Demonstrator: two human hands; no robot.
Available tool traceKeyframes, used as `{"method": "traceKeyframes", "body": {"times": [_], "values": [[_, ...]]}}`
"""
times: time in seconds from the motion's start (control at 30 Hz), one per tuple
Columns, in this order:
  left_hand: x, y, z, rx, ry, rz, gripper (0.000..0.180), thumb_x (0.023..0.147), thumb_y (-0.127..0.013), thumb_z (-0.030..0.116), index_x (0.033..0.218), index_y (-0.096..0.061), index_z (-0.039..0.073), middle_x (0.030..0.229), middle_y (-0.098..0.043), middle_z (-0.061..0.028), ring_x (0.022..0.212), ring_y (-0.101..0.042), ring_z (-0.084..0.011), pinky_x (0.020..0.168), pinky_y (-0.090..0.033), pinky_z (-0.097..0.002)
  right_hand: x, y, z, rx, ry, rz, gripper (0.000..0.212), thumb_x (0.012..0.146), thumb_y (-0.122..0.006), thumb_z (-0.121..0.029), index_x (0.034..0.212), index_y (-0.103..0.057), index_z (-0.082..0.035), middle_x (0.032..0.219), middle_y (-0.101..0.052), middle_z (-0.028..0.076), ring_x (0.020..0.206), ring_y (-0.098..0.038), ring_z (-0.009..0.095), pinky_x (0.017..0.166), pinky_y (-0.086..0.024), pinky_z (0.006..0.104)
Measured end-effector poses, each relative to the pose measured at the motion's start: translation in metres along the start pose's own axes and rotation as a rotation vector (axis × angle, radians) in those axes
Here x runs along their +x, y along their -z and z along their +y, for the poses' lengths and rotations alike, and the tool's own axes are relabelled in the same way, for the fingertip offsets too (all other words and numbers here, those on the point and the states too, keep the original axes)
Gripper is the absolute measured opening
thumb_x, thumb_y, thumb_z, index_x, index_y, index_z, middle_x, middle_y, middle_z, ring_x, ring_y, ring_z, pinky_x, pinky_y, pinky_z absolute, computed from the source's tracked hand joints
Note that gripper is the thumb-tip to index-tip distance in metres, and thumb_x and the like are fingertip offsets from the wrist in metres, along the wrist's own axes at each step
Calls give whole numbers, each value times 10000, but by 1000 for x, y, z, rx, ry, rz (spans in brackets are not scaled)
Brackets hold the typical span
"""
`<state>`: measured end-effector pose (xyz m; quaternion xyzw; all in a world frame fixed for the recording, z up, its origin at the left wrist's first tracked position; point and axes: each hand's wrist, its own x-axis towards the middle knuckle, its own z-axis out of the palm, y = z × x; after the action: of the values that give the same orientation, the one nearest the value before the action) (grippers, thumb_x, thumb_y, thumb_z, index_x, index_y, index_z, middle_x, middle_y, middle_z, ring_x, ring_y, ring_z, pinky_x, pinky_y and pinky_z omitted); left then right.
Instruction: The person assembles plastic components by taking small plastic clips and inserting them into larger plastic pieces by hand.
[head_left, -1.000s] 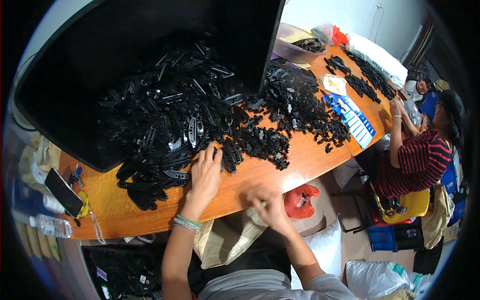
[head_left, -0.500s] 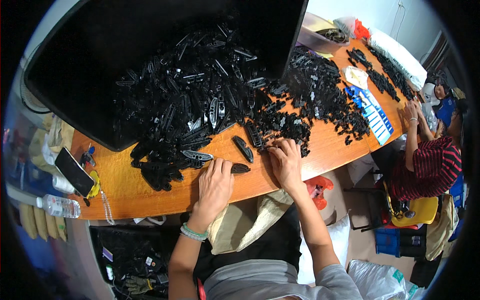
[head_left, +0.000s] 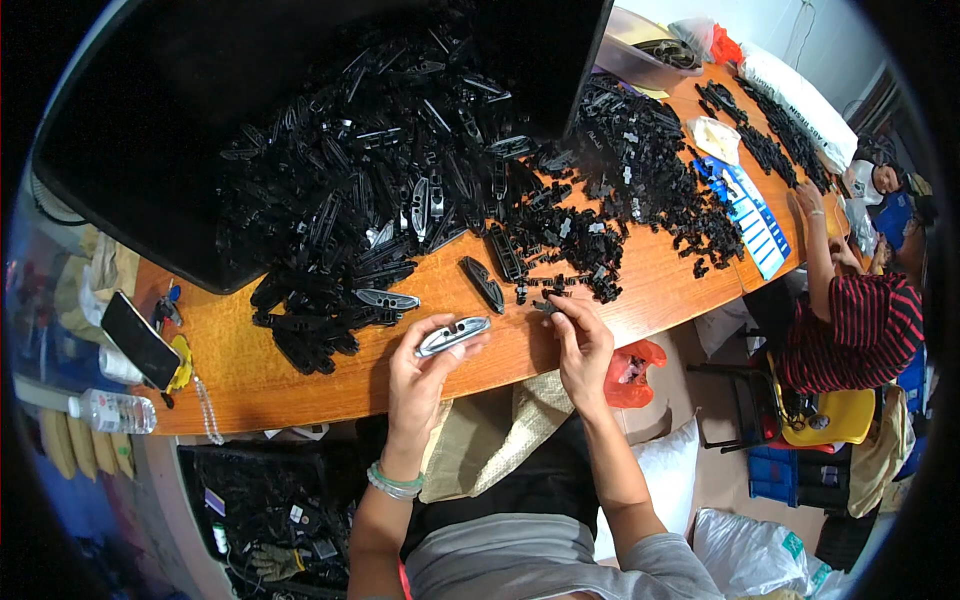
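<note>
My left hand holds a long black plastic shell, pale inner side up, just above the near edge of the orange table. My right hand pinches a small black clip taken from the scattered small clips in front of it. Two more long shells lie loose on the wood between my hands and the big heap of long black shells spilling from a large black bin.
A phone, yellow item and water bottle sit at the table's left end. Another person in a striped shirt works at the right end beside blue-and-white cards. An orange bag and sacks lie under the table.
My left hand has lifted a long shell off the table and turned its pale side up. My right hand has picked a small clip from the scattered pile. The view moved closer.
</note>
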<state>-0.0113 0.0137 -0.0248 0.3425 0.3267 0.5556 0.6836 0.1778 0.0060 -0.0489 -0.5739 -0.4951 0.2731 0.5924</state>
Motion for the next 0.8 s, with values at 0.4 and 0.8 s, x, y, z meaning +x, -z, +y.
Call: {"method": "traceKeyframes", "body": {"times": [0.4, 0.8], "values": [[-9, -9, -2, 28, 163, -163, 285, 859, -600, -45, 1128, -511, -79, 1046, -635, -171, 944, -644, -197, 843, -530, -277, -19, 3, -28, 474, -273, -58, 115, 822, -657, 36, 935, -654, 53, 959, -599, 74, 821, -592, 126, 740, -484, 224], [-16, -10, -6, 285, 92, -166, 229, 845, -618, -53, 1067, -566, -73, 970, -653, -117, 906, -645, -144, 765, -536, -241, -19, -2, -34, 48, 57, -267, 106, 758, -694, -25, 862, -680, -10, 1029, -619, 125, 949, -567, 251, 850, -432, 331]]}}
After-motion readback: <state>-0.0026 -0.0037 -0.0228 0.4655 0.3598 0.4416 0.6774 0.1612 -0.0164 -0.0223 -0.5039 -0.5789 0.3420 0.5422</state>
